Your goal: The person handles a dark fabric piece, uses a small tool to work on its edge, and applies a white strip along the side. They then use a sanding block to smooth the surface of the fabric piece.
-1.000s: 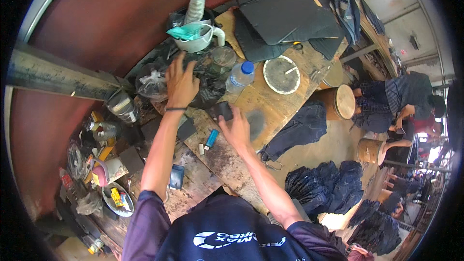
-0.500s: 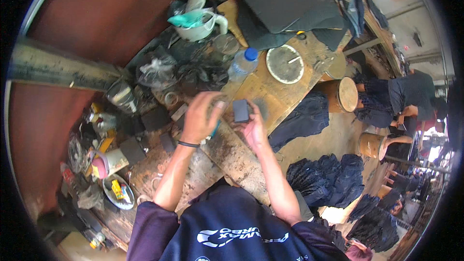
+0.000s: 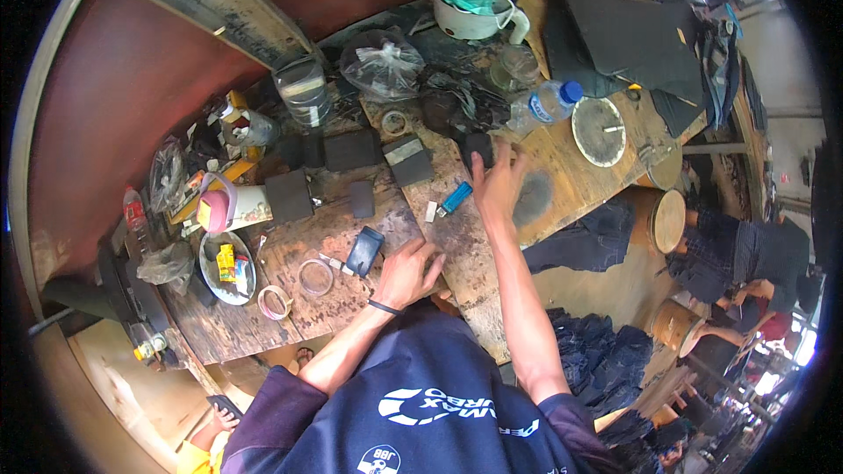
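Observation:
My right hand [image 3: 498, 183] reaches to the middle of the wooden table, its thumb and fingers around a small dark block [image 3: 477, 147] beside a crumpled black plastic bag [image 3: 461, 105]. My left hand [image 3: 408, 272] lies low near the table's front edge, fingers loosely apart and nothing in them. Close to it is a dark, shiny, phone-like rectangle [image 3: 364, 251]. Between the hands are a blue lighter [image 3: 456, 198] and a small white piece [image 3: 430, 211]. A small dark grey rectangle [image 3: 362, 199] lies farther left.
Dark flat squares [image 3: 352, 150], tape rolls [image 3: 316, 277] and a plate with yellow packets [image 3: 215, 274] cover the left side. A water bottle [image 3: 555, 102], a round dish [image 3: 580, 147] and dark sheets [image 3: 628, 39] are at the right. Dark garments [image 3: 597, 360] are heaped beyond the table; a person [image 3: 760, 250] is there.
My right hand has carried the dark block forward to the black bag. My left hand has drawn back toward the table's front edge. The view has shifted left.

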